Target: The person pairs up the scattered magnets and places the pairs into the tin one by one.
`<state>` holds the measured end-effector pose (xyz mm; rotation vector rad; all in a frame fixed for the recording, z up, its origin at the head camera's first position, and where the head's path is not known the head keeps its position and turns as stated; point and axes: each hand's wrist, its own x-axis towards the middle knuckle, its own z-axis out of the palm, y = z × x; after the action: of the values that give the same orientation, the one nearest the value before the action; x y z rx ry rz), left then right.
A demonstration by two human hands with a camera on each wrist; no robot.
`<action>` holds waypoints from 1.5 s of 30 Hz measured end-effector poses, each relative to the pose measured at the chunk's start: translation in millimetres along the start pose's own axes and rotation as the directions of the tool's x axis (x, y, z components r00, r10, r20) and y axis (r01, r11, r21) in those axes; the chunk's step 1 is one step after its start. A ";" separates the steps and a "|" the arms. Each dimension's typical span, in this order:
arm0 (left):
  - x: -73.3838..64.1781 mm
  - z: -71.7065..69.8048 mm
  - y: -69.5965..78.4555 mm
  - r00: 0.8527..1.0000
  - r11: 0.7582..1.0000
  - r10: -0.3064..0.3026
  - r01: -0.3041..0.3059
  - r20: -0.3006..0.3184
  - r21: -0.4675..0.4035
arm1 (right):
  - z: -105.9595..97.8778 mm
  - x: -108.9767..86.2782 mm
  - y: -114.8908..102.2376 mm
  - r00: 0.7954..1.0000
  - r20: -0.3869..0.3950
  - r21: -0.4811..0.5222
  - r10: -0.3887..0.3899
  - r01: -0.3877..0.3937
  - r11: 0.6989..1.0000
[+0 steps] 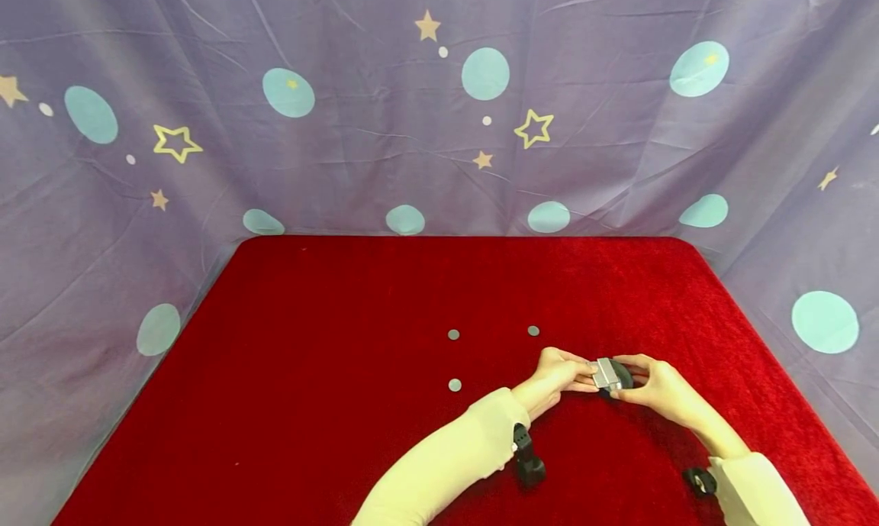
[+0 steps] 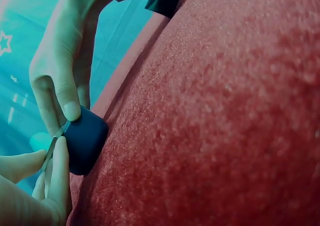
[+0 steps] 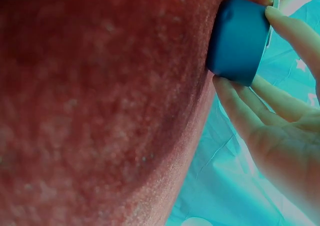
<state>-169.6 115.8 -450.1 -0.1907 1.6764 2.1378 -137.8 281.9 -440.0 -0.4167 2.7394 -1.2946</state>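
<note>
A small dark piece with a rounded edge (image 1: 624,376) is at the right of the red cloth; its exact kind cannot be told. In the right wrist view its smooth side (image 3: 239,40) is close to the cloth. My right hand (image 1: 661,388) grips it between thumb and fingers. Against its left side lies a thin silver rectangular plate (image 1: 606,374). My left hand (image 1: 555,375) pinches that plate by its left edge, as the left wrist view also shows with the plate edge-on beside the dark piece (image 2: 86,142).
Three small grey discs lie on the red cloth (image 1: 330,320) left of and behind the hands: one disc (image 1: 533,330), another (image 1: 453,334), and a nearer one (image 1: 455,385). A purple curtain (image 1: 384,159) with stars and dots surrounds the table's back and sides.
</note>
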 end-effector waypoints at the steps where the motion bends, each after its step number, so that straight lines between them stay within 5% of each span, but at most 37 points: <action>1: 0.0 0.2 0.6 1.000 1.000 0.003 -0.003 -0.001 0.008 | 0.1 0.1 0.5 1.000 -0.002 -0.006 -0.004 0.004 1.000; 10: 3.8 3.4 1.9 1.000 0.997 0.006 -0.005 -0.016 0.075 | -1.2 1.1 -1.0 1.000 0.004 -0.003 -0.019 0.019 1.000; 24: 5.8 6.6 -1.3 0.991 0.977 0.129 -0.123 -0.021 0.174 | -0.3 0.6 2.1 1.000 -0.011 0.007 -0.008 0.008 1.000; 30: 6.2 10.8 -2.9 0.982 0.947 0.175 -0.149 -0.068 0.283 | 0.3 0.9 2.6 0.999 -0.023 0.001 -0.024 0.024 1.000; 38: 3.5 16.2 -2.8 0.963 0.861 0.249 -0.170 -0.105 0.479 | -0.7 -0.3 1.3 1.000 -0.012 -0.003 0.004 -0.004 1.000; 45: 4.4 16.9 -1.2 0.977 0.872 0.187 -0.118 -0.101 0.476 | -1.7 1.0 3.4 1.000 0.001 0.003 0.007 -0.007 1.000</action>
<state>-170.6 133.1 -448.2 -0.0695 2.3068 1.7822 -139.8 285.0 -441.5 -0.4068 2.7356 -1.2958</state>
